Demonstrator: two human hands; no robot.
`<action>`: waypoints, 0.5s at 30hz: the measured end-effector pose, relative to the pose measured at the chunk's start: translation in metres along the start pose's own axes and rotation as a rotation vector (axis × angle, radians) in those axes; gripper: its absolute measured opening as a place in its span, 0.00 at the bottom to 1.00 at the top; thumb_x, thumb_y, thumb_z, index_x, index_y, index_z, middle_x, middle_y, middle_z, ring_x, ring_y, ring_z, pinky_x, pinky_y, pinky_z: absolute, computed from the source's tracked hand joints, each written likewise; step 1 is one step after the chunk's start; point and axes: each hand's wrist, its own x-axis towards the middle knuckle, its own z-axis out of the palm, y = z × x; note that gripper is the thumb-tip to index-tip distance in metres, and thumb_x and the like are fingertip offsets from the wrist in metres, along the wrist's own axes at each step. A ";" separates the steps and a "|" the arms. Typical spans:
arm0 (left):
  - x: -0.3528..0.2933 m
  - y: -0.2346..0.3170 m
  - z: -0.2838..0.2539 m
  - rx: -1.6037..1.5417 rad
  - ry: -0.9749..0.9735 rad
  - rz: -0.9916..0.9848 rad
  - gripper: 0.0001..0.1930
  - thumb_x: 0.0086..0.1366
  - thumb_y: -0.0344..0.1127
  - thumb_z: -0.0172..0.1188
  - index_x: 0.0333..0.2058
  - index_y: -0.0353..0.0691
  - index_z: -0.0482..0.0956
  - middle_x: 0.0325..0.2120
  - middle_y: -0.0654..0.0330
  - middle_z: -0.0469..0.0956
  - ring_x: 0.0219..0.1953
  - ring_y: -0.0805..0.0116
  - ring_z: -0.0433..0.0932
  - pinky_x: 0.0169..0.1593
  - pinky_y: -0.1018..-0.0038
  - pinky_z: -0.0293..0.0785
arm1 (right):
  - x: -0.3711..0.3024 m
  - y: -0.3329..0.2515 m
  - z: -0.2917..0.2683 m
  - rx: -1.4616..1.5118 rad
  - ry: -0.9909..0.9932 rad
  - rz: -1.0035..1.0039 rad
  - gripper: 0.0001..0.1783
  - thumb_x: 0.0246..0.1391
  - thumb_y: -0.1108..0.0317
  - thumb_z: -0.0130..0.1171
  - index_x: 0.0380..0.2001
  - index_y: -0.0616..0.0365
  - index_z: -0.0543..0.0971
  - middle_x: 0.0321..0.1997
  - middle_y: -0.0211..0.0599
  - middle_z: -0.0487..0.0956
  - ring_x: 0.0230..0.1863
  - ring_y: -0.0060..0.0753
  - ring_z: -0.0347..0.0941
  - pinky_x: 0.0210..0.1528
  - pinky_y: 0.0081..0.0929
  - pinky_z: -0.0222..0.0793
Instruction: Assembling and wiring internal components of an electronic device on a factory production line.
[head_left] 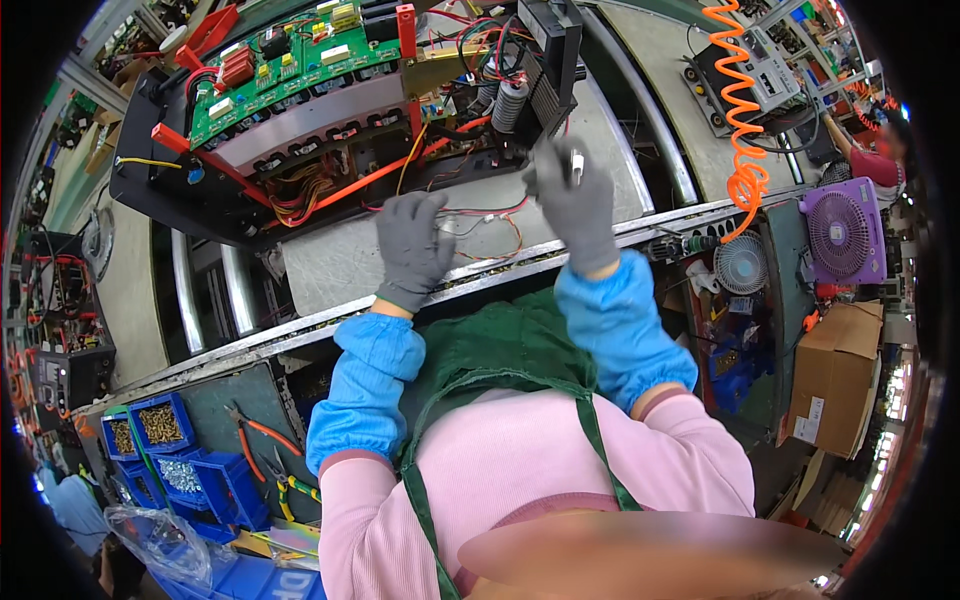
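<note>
My left hand (413, 245), in a grey glove, rests at the near edge of a metal plate (340, 265). Its fingers are curled, and a small silvery piece (447, 228) shows beside the thumb, too small to name. Farther right, my gloved right hand (578, 205) is closed by the end of an open machine chassis (370, 185). A small white piece (577, 167) shows at its fingers; what they grip is partly hidden. Thin red and black wires (490, 212) run between the hands. A green circuit board (310, 80) lies on top of the chassis.
Blue bins of screws (160, 425) and orange-handled pliers (265, 435) lie at lower left. An orange coiled hose (738, 100) hangs at right, near a purple fan (842, 232) and a cardboard box (835, 375). Metal rollers (655, 110) flank the plate. Another person (878, 160) is at far right.
</note>
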 end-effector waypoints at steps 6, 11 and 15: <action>-0.005 -0.001 0.026 0.014 -0.183 -0.059 0.12 0.56 0.39 0.58 0.39 0.43 0.78 0.36 0.56 0.75 0.43 0.53 0.71 0.45 0.59 0.67 | 0.054 -0.053 0.003 -0.260 -0.171 -0.210 0.14 0.57 0.53 0.56 0.34 0.52 0.77 0.21 0.40 0.79 0.24 0.44 0.78 0.27 0.38 0.73; -0.003 -0.003 0.028 0.018 -0.176 -0.078 0.11 0.57 0.38 0.58 0.38 0.44 0.78 0.36 0.57 0.76 0.42 0.53 0.71 0.45 0.59 0.67 | -0.001 -0.046 -0.025 0.368 -0.121 0.086 0.10 0.60 0.63 0.58 0.34 0.59 0.75 0.21 0.37 0.80 0.24 0.26 0.80 0.24 0.23 0.73; -0.003 0.000 0.028 0.009 -0.191 -0.095 0.10 0.57 0.38 0.58 0.38 0.45 0.78 0.36 0.58 0.76 0.42 0.54 0.71 0.44 0.60 0.67 | -0.036 0.016 -0.023 0.348 -0.029 0.092 0.09 0.60 0.66 0.56 0.33 0.62 0.75 0.22 0.40 0.81 0.24 0.28 0.80 0.26 0.24 0.75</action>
